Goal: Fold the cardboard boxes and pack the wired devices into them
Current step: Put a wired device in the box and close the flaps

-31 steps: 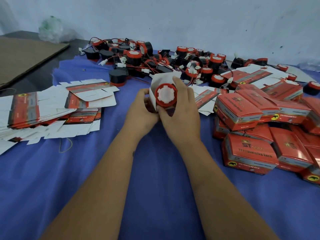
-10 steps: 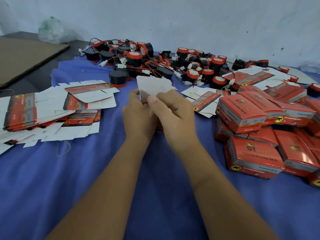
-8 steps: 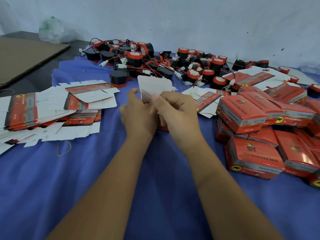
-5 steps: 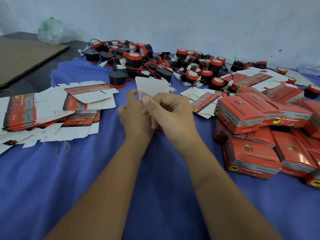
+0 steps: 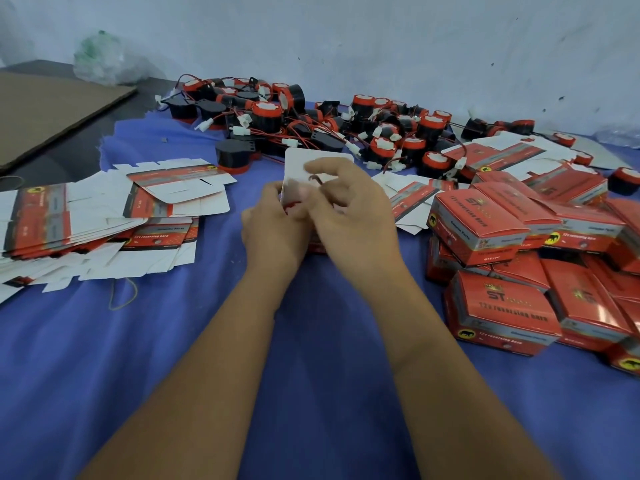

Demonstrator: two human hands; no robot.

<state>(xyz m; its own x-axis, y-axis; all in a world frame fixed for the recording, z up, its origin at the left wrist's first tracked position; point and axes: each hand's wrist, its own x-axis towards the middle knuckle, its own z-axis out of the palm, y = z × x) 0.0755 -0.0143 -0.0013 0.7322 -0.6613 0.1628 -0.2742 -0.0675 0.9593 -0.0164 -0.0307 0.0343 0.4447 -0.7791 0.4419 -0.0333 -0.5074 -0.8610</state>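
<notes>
Right hand [image 5: 349,220] now higher against white flap [image 5: 311,159], both hands still gripping box [image 5: 317,245]

We see two bare forearms rising from the bottom edge toward the frame's centre, no sleeves reaching the wrists. The left hand [image 5: 273,226] and right hand [image 5: 353,216] carry no gloves, rings, watch or bracelets.

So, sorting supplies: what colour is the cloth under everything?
Blue cloth, clearest in the head view.
</notes>
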